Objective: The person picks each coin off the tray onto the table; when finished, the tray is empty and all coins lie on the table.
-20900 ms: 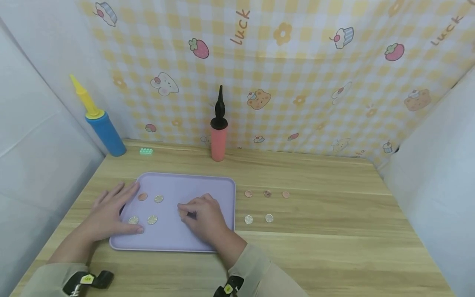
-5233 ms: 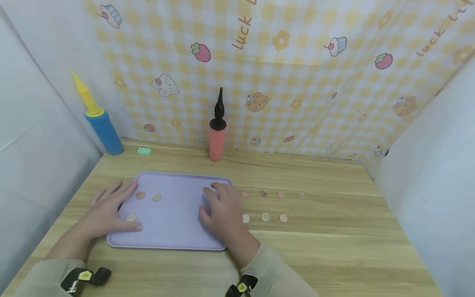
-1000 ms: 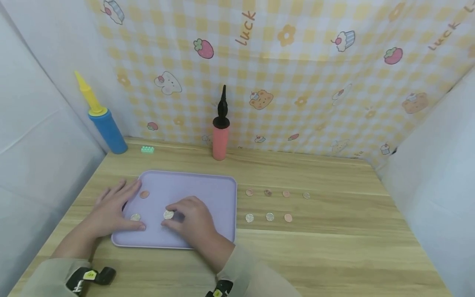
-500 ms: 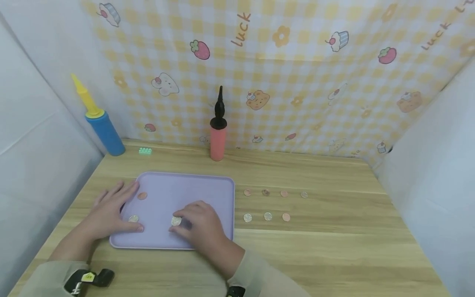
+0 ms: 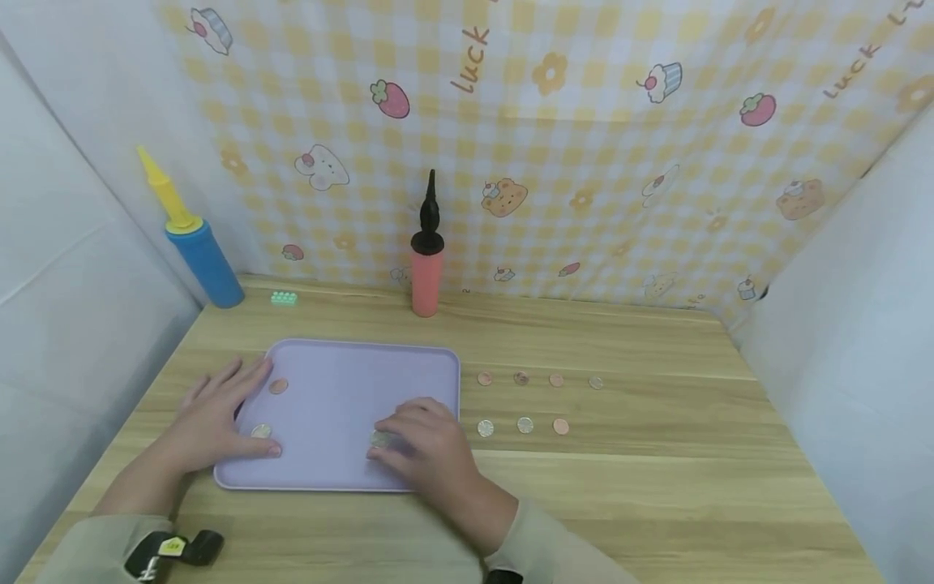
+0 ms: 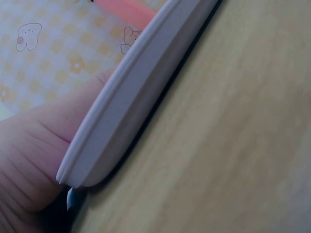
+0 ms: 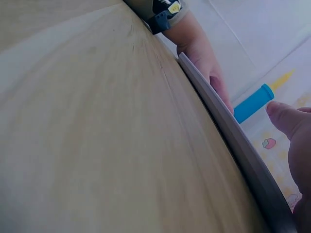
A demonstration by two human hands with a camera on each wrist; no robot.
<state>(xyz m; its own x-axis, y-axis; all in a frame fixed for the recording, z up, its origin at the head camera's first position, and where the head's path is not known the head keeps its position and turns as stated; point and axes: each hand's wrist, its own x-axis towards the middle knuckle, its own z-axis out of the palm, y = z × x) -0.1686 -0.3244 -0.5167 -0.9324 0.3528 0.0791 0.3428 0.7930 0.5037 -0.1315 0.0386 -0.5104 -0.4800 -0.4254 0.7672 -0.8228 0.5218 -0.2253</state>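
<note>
A lilac tray [image 5: 328, 373] lies on the wooden table in the head view. Over its left edge the left hand [image 5: 212, 422] is spread, thumb and fingers resting on the tray. Beside that hand's fingers is a copper coin [image 5: 279, 386], and near its thumb a silvery coin [image 5: 261, 431]. The right hand [image 5: 438, 454], above the tray's right part, pinches another silvery coin [image 5: 379, 439] between thumb and fingers. The left wrist view shows the tray's side [image 6: 126, 107] with part of the hand [image 6: 39, 155] behind it; the right wrist view shows the right thumb [image 7: 286, 119], but no coin.
Right of the tray, several coins lie in two rows, among them a silvery one [image 5: 596, 383] and a copper one [image 5: 560, 427]. Behind stand a blue pump [image 5: 207, 264], a pink pump [image 5: 426, 280] and a small green brick [image 5: 284, 298]. A checked cloth [image 5: 554, 146] hangs at the back.
Over the last second the right hand, pinching the silvery coin, has moved right across the tray. The left hand stays at the tray's left edge. Earlier, more coins lay on the tray and fewer beside it.
</note>
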